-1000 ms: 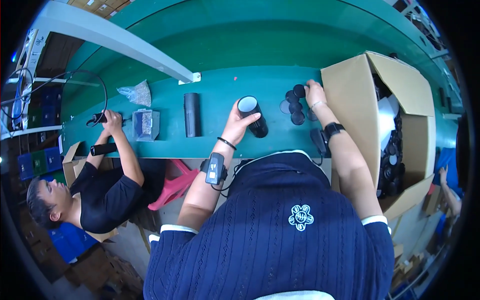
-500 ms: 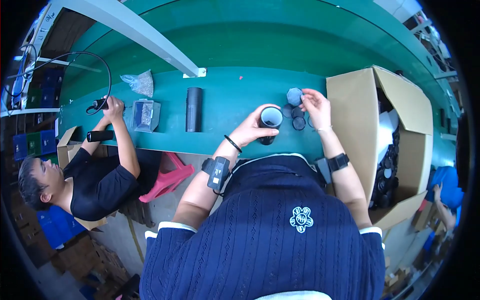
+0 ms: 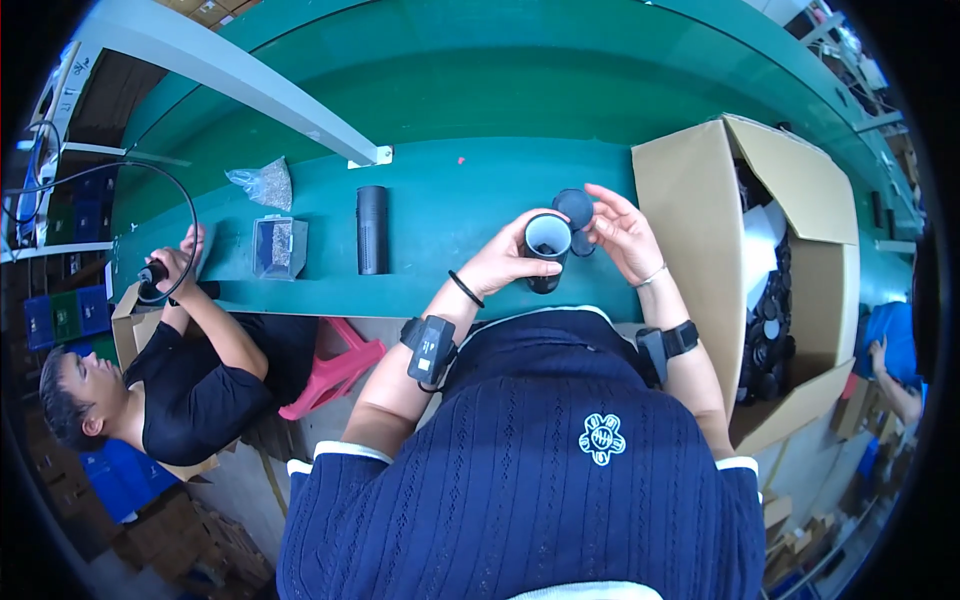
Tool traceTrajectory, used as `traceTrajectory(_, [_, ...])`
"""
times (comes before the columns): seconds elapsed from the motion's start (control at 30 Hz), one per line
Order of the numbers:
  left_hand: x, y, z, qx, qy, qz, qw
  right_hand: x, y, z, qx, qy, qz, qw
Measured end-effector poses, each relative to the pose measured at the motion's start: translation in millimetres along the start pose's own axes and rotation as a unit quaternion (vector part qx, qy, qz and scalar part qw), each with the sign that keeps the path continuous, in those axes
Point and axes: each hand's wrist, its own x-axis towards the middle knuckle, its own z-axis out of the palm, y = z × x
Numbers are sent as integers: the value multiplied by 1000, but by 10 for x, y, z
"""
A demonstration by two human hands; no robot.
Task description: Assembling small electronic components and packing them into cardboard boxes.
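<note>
A black tube (image 3: 545,250) stands almost upright above the green table edge, open end up. A round black cap (image 3: 574,208) sits just beside its top.

Black tube (image 3: 546,252), held in the left hand (image 3: 505,262): matt plastic by its look, smooth wall, pale inside.
Black round cap (image 3: 574,208), at the fingers of the right hand (image 3: 622,232): matt, smooth plastic.
Second black tube (image 3: 372,229), lying on the table: same matt finish.
Table (image 3: 460,190): green surface, smooth, slight sheen.
Box (image 3: 690,200): brown corrugated cardboard, dull and rough.
Bag (image 3: 262,183): thin clear plastic, glossy, crinkled.
Small tray (image 3: 278,247): clear, shiny plastic.
Sweater (image 3: 520,490): navy knitted cloth, ribbed.
Stool (image 3: 335,362): pink plastic, smooth.
</note>
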Motion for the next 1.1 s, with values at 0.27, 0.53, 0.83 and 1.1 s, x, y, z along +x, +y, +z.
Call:
traceTrajectory(0.27, [-4, -48, 58, 76, -18, 13, 997, 88, 121, -199, -35, 4, 10, 999])
traceTrajectory(0.53, [9, -23, 95, 34, -14, 31, 999, 39, 68, 30, 10, 106, 8, 994])
traceTrajectory(0.83, [5, -75, 30, 22, -5, 2, 1000, -56, 24, 49, 9, -4, 56, 998])
traceTrajectory(1.1, [-12, -134, -42, 18, -34, -58, 998, -88, 58, -121, 79, -149, 125, 978])
